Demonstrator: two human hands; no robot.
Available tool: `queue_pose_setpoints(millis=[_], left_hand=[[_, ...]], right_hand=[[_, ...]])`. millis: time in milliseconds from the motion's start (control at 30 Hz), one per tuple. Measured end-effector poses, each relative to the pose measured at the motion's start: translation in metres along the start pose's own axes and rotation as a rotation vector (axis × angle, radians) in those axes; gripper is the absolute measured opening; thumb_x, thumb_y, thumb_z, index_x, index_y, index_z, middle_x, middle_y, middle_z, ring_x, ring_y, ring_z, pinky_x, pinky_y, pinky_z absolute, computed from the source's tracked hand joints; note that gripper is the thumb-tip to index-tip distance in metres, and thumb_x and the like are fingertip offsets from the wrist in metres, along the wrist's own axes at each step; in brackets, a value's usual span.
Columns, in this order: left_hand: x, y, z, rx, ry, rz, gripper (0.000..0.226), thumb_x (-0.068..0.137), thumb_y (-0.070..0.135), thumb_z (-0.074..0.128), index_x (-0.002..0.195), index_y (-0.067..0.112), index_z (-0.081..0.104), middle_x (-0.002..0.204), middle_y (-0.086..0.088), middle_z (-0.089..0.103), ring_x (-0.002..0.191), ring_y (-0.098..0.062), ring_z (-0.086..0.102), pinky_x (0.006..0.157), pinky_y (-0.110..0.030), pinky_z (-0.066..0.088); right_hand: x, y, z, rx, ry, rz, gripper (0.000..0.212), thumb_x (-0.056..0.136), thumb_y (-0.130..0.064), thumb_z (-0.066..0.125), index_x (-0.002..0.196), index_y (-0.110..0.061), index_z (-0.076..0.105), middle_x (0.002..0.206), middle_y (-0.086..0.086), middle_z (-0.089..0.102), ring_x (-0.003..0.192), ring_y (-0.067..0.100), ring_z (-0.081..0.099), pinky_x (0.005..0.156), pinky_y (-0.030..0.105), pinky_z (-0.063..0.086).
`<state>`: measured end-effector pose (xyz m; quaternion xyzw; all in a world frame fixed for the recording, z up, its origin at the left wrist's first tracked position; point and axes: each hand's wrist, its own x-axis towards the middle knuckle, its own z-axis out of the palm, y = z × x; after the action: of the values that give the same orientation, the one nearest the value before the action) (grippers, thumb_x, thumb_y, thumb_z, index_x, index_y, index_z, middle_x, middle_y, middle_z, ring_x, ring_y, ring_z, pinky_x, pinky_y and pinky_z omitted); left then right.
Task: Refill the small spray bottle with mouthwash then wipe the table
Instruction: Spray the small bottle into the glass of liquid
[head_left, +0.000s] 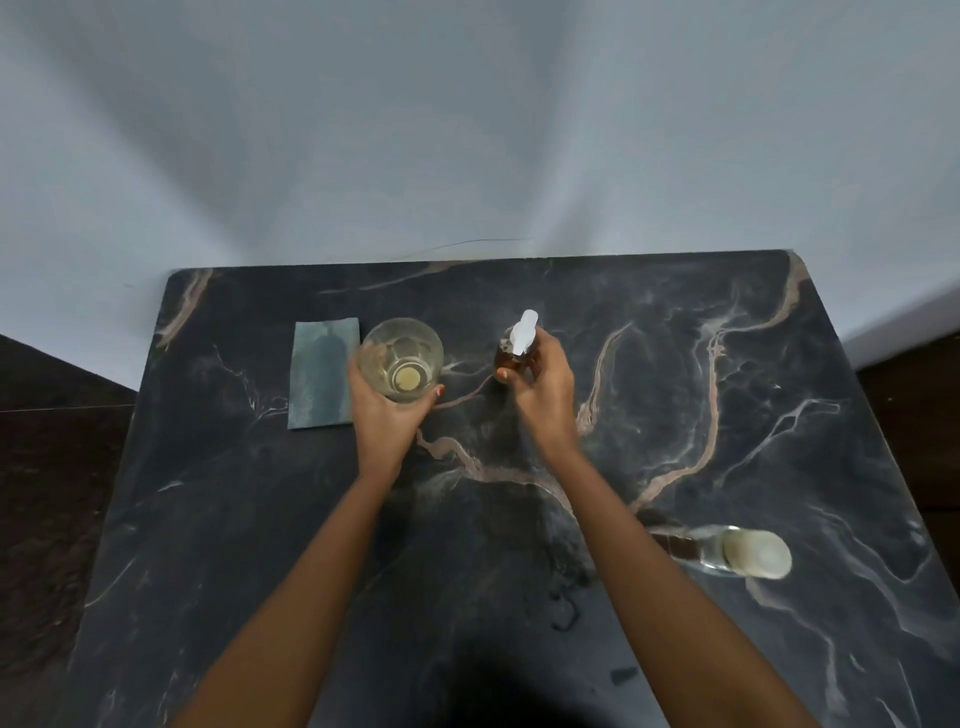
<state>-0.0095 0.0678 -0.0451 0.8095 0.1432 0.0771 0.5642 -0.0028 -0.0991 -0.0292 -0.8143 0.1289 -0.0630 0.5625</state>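
Observation:
A small amber spray bottle (506, 358) with a white spray head stands upright near the table's middle back. My right hand (543, 387) is wrapped around its near side. To its left stands a clear glass (402, 358) holding a little pale liquid, and my left hand (384, 415) grips its near wall. A folded grey-blue cloth (319, 382) lies flat just left of the glass. A clear mouthwash bottle (727, 553) with a pale cap stands at the near right, beside my right forearm.
The dark marble table (675, 415) has its back edge against a pale wall. Dark floor shows past its left and right edges. A small dark scrap (623, 674) lies near the front edge.

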Motion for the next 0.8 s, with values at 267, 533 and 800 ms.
queue_pose_setpoints(millis=[267, 533, 800], left_hand=[[0.03, -0.004, 0.012, 0.028, 0.018, -0.015, 0.097, 0.057, 0.022, 0.085, 0.135, 0.014, 0.028, 0.134, -0.006, 0.043, 0.116, -0.005, 0.037, 0.098, -0.018, 0.031], [0.034, -0.014, 0.015, 0.013, 0.023, -0.031, 0.099, 0.057, 0.023, 0.085, 0.137, 0.014, 0.026, 0.137, -0.007, 0.041, 0.121, -0.01, 0.038, 0.102, -0.022, 0.031], [0.036, -0.014, 0.017, -0.035, -0.035, -0.053, 0.103, 0.059, 0.018, 0.084, 0.139, 0.012, 0.02, 0.141, -0.009, 0.035, 0.127, -0.015, 0.035, 0.107, -0.027, 0.03]], right_hand=[[0.028, 0.007, 0.017, -0.076, -0.03, -0.029, 0.056, 0.072, 0.011, 0.066, 0.122, -0.007, 0.047, 0.122, 0.009, 0.048, 0.106, 0.008, 0.045, 0.094, 0.007, 0.036], [0.036, 0.009, 0.019, -0.066, -0.081, 0.005, 0.058, 0.076, 0.012, 0.062, 0.127, -0.007, 0.042, 0.125, 0.01, 0.046, 0.111, 0.009, 0.043, 0.101, 0.019, 0.036], [0.037, 0.009, 0.018, -0.06, -0.117, 0.03, 0.057, 0.077, 0.009, 0.063, 0.126, -0.01, 0.042, 0.127, 0.006, 0.044, 0.113, 0.008, 0.042, 0.098, 0.013, 0.031]])
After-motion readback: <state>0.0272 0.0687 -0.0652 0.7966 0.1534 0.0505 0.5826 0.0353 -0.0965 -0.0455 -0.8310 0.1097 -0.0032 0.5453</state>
